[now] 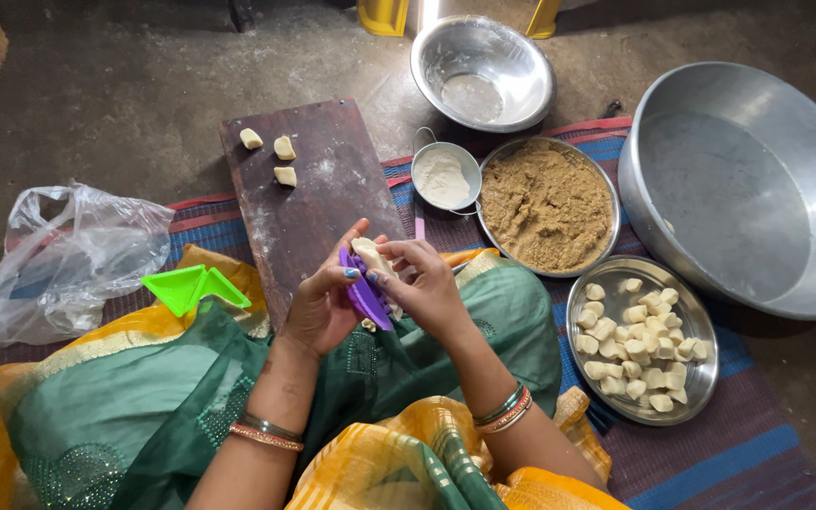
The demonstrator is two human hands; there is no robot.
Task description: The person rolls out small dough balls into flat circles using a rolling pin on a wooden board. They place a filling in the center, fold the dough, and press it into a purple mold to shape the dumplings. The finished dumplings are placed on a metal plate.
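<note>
Left hand (318, 307), right hand (427, 288) together, curled.

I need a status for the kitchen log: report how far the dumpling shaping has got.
Done: three dough pieces lie on the wooden board. In hand: left hand holds a purple mould; right hand presses dough into it. Left: a plate of dough pieces and a full plate of brown filling.

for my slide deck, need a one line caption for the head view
Both hands press dough into a purple mould beside a plate of filling.
</note>
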